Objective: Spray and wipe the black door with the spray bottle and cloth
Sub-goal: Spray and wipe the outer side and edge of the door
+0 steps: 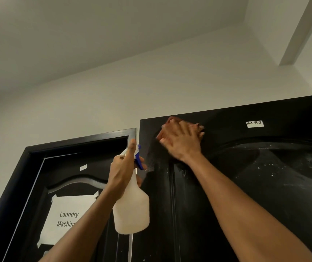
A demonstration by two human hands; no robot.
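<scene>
Looking up through the head camera, I see the black door (245,195) filling the right side of the view, its top edge slanting up to the right under a white ceiling. My right hand (182,141) is pressed flat against the upper left corner of that door, fingers closed over a reddish cloth (167,122) that shows only at the edges of the palm and is blurred. A small white label (254,123) with handwritten letters sits near the top of the door, right of the hand. White droplets and smears (276,169) speckle the curved panel lower right.

My left hand (122,171) is wrapped tight around the neck of the spray bottle (131,210), a translucent white body with a blue trigger (138,159), held upright just beside the door's left edge. The index finger points up along the head. Behind it stands a second dark door (72,171) with a taped paper sign (70,218) reading "Laundry Machine", partly hidden by my forearm.
</scene>
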